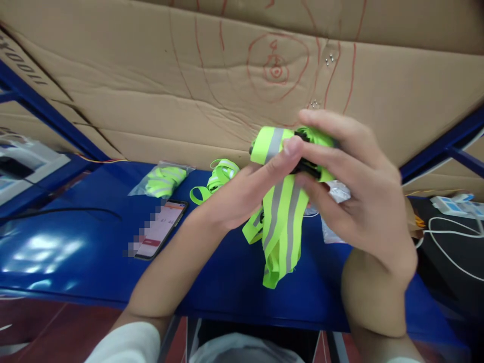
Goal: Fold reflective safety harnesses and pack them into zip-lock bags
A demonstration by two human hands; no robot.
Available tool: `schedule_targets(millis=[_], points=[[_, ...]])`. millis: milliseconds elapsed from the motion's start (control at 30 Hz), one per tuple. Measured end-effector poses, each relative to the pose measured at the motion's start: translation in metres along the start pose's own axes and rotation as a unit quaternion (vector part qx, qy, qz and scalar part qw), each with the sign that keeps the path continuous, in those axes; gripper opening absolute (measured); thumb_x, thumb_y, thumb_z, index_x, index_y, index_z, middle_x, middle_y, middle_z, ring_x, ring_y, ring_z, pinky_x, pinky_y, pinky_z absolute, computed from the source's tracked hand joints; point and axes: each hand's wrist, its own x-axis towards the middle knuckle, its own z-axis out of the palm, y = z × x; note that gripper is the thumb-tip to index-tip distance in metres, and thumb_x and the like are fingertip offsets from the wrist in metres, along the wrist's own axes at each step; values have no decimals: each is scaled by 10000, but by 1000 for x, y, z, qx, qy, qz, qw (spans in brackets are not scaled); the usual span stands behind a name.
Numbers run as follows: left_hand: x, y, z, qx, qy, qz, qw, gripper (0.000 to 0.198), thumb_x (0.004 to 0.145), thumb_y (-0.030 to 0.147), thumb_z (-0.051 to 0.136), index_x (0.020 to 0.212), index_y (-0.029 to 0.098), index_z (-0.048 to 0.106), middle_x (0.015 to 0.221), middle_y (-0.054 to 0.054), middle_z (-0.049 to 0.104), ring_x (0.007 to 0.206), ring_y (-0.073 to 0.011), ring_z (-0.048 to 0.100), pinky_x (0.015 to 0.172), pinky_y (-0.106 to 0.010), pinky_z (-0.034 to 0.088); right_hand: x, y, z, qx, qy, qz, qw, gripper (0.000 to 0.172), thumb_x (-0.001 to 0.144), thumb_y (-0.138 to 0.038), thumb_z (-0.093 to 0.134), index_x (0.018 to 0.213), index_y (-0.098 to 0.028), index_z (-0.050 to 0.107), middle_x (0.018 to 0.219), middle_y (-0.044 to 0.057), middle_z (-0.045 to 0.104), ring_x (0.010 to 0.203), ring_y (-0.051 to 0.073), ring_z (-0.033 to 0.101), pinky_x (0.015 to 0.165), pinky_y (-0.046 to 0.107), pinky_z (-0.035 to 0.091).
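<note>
Both hands hold one fluorescent yellow-green reflective strap [284, 222] with grey stripes, above the blue table. My left hand [253, 186] is closed on the strap's upper part, where a wide loop passes over the fingers. From the right, my right hand [363, 186] grips the strap at black plastic pieces [308, 167], probably buckles, with thumb and fingers; part of them is hidden. Folded lengths of the strap hang below the hands. A second reflective strap [219, 176] lies loosely bundled on the table behind my left forearm.
A clear bag [164, 180] with a similar strap lies at the back left, near a phone [162, 229] with its screen lit. Another plastic bag [335, 229] is partly behind my right hand. Cardboard [132, 65] with red drawings walls the back. White cables [449, 252] lie at right.
</note>
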Motion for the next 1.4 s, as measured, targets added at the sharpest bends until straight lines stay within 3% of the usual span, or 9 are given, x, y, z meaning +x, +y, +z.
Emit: schedule_targets(millis=[67, 200, 367, 667, 900, 1033, 1133, 1267, 1400], points=[[2, 0, -2, -82, -33, -25, 996, 393, 1018, 544, 600, 1183, 215, 739, 1028, -43, 790, 982, -252, 791, 834, -351, 657, 2, 1, -1, 109, -33, 20, 993, 493, 956, -355, 723, 1438, -386, 625, 1674, -53, 414, 1594, 279, 339, 1349, 491, 283], [2, -2, -5, -133, -13, -72, 988, 356, 836, 351, 862, 1119, 166, 753, 1027, -82, 801, 969, -280, 793, 871, -382, 653, 3, 16, 3, 283, 95, 106, 948, 511, 967, -416, 722, 1462, -367, 606, 1585, -15, 537, 1510, 238, 476, 1290, 427, 386], [4, -12, -7, -169, -12, -123, 978, 364, 769, 274, 910, 1069, 133, 761, 1009, -94, 807, 921, -259, 789, 890, -386, 639, 2, 38, 12, 373, -51, 208, 903, 452, 922, -360, 781, 1362, -316, 691, 1317, 28, 744, 919, 187, 773, 754, 309, 664], [24, -39, -20, -269, -19, -197, 942, 318, 857, 327, 837, 1124, 170, 768, 1091, -113, 802, 1030, -281, 788, 999, -412, 616, 5, 61, 31, 258, 23, 181, 949, 342, 962, -245, 698, 1292, -327, 744, 1290, 31, 762, 1181, 223, 728, 1031, 403, 604], [32, -65, -44, -268, -58, -129, 953, 359, 978, 538, 651, 1188, 273, 774, 1043, -71, 797, 1085, -296, 768, 899, -363, 627, 2, 87, 48, 198, -28, 105, 974, 752, 840, 13, 562, 1394, -486, 653, 1414, -29, 688, 1368, 282, 592, 1155, 598, 492], [31, -76, -52, -257, 22, -180, 949, 297, 896, 299, 771, 1189, 349, 770, 989, 18, 789, 1088, -274, 766, 866, -316, 617, -5, 86, 51, 262, -107, 209, 936, 702, 809, -164, 778, 1421, -463, 610, 1620, 4, 470, 1511, 313, 464, 1197, 534, 499], [26, -87, -51, -249, 56, -172, 952, 403, 848, 218, 797, 1210, 387, 743, 1054, 47, 779, 1082, -245, 759, 914, -308, 601, -16, 89, 54, 333, -95, 287, 893, 952, 726, -341, 916, 1554, -454, 459, 1711, 33, 338, 1588, 357, 343, 1253, 547, 430], [27, -87, -43, -233, 32, -161, 959, 647, 798, 235, 847, 1373, 434, 629, 1259, 30, 734, 1238, -264, 695, 998, -313, 575, -11, 99, 58, 367, -67, 379, 847, 927, 830, -312, 855, 1599, -460, 358, 1598, 63, 528, 1487, 300, 516, 1199, 524, 490], [30, -59, -35, -215, 40, -169, 961, 628, 828, 196, 847, 1379, 364, 596, 1340, -14, 677, 1267, -213, 649, 1031, -273, 531, 8, 94, 46, 384, -67, 393, 833, 727, 801, -344, 888, 1460, -343, 581, 1408, 67, 697, 1278, 270, 690, 982, 397, 631]])
